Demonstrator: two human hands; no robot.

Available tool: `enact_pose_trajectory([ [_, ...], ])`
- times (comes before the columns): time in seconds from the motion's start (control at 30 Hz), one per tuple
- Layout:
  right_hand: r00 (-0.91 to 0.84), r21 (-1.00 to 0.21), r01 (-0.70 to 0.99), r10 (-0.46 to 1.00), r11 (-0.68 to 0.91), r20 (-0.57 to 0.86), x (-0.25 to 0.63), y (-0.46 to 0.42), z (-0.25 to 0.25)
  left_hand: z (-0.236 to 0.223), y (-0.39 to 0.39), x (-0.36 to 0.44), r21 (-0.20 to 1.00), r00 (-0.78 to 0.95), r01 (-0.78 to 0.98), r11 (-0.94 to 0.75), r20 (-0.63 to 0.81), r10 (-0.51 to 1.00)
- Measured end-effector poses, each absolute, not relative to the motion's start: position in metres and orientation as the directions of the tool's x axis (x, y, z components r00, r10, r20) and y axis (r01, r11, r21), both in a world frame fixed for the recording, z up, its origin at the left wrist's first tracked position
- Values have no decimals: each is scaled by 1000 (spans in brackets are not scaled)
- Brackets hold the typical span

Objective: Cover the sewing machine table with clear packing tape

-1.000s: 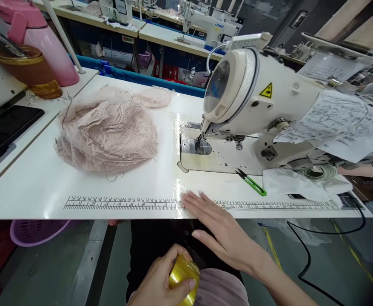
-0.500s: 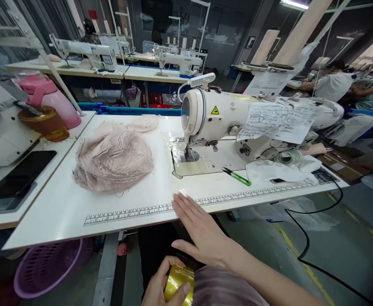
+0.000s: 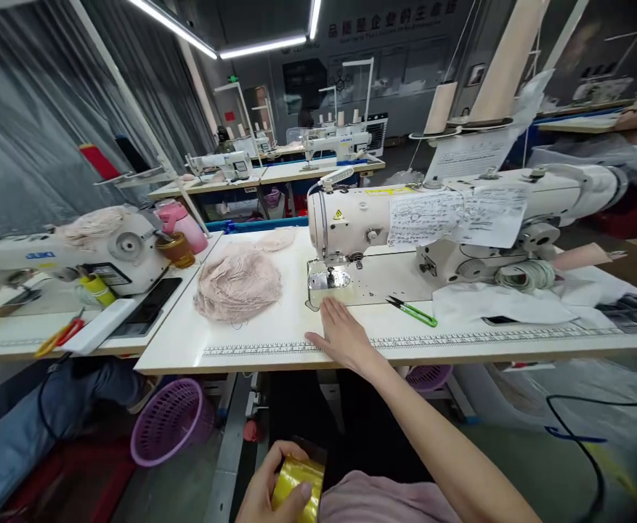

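Note:
Down at my lap, my left hand (image 3: 274,483) is wrapped round a shiny yellow roll of tape (image 3: 298,485), its fingers and thumb pressing the sides. My right hand (image 3: 345,330) lies flat on the white sewing table (image 3: 274,341), fingers stretched out and holding nothing. Its fingertips touch the front edge of the bed plate of a white sewing machine (image 3: 345,221). Glossy clear film shows on the plate around the needle area. Left of this hand lies a heap of pale pink lace fabric (image 3: 239,283). Green thread snips (image 3: 413,311) rest to its right.
A printed ruler (image 3: 460,338) runs along the table's front edge. White cloth (image 3: 476,301) and a coil of pale green tape (image 3: 525,276) lie at the right. Another sewing machine (image 3: 127,247) stands left, with a phone (image 3: 147,309) beside it. A purple basket (image 3: 173,425) is on the floor.
My right hand has moved forward from the table's front edge onto the tabletop by the bed plate. The view has swung left and upward. My left hand still holds the tape roll.

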State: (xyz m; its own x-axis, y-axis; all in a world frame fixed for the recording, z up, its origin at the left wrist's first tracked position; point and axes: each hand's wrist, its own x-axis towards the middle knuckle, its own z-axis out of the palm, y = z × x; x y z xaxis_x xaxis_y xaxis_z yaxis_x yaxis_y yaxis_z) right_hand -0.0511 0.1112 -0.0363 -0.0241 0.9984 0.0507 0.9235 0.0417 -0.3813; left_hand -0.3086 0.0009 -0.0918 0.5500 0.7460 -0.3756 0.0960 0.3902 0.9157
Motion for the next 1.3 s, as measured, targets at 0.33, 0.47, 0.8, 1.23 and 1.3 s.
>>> enact_pose_trajectory([
  [0.33,-288,-812,543,956,213,58,-40,72,9,-6,22,-260,941,416,92,326,-334,846],
  [0.47,-212,-959,241,972,151,100,-35,44,-7,2,28,-244,939,427,-32,343,-297,854],
  [0.8,184,-992,-73,979,106,91,-65,-18,-57,-10,25,-230,910,454,-70,409,-336,825],
  [1.23,166,-966,-254,983,-37,-81,-81,-27,-67,-33,13,-231,940,562,79,333,-318,763],
  [1.3,204,-976,-216,978,9,-37,-82,-26,-69,-40,11,-231,951,589,97,294,-293,753],
])
